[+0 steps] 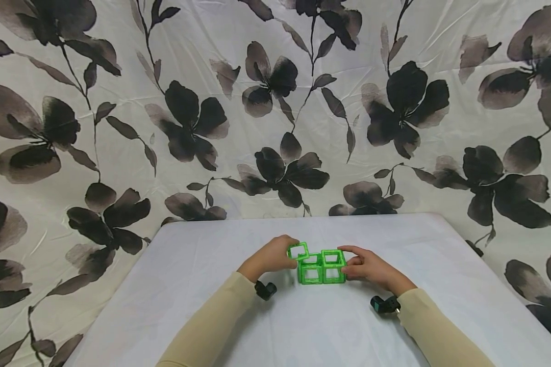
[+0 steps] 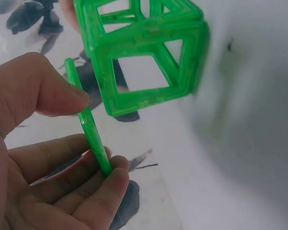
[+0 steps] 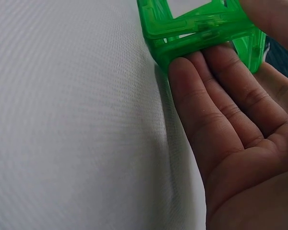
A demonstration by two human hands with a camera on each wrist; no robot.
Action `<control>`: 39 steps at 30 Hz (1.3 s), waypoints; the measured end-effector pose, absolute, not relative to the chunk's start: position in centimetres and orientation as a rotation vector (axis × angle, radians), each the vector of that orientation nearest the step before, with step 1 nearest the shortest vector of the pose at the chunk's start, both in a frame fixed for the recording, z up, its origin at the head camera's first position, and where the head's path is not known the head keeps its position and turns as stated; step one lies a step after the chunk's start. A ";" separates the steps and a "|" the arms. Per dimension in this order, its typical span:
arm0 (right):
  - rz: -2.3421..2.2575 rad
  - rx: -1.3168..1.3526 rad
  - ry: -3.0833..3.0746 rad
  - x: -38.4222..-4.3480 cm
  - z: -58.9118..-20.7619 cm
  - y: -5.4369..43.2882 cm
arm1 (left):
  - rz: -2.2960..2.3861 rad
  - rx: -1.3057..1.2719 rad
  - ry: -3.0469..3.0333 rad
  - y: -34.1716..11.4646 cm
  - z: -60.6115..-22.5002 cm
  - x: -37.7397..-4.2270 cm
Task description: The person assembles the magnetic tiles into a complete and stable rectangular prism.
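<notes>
My left hand (image 1: 275,255) pinches a loose green square magnetic tile (image 2: 90,127), seen nearly edge-on in the left wrist view, between thumb and fingers. The tile is tilted and overlaps the upper left of a structure of green magnetic tiles (image 1: 323,267) in the head view. Two open-framed cubes stand side by side in that structure; the left one shows no tile across its top. My right hand (image 1: 369,267) holds the right end, its fingertips (image 3: 185,72) against the side tile and one finger reaching along the top far corner.
The structure stands on a table covered with a white cloth (image 1: 188,326). Behind the table hangs a white curtain (image 1: 340,168) with dark flower prints. Small black cameras (image 1: 265,290) are worn on both wrists, below the beige sleeves.
</notes>
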State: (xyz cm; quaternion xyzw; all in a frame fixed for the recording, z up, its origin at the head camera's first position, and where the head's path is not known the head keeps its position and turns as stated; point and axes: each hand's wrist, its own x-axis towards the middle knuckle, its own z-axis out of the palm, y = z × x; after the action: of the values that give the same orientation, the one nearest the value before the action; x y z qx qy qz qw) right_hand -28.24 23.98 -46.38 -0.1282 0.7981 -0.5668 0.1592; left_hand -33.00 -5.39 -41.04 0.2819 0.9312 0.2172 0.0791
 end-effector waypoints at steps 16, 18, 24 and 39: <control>-1.610 -0.363 2.293 -28.3 -46.6 24.3 | 0.630 0.890 2.766 -4.1 -40.8 -31.8; -1.609 -0.370 2.296 -28.3 -46.6 24.3 | 0.613 0.895 2.770 -3.9 -40.8 -31.8; -1.596 -0.381 2.308 -28.4 -46.7 24.4 | 0.568 0.881 2.777 -3.4 -41.0 -31.5; -1.578 -0.377 2.329 -28.4 -46.8 24.3 | 0.528 0.893 2.758 -3.0 -41.2 -31.3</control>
State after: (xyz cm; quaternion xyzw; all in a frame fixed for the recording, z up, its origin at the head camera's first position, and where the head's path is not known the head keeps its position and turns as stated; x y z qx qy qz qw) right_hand -28.36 24.34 -46.83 -0.1315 0.8111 -0.5495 0.1512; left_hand -31.29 -2.97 -41.24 0.3017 0.9315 0.1784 0.0974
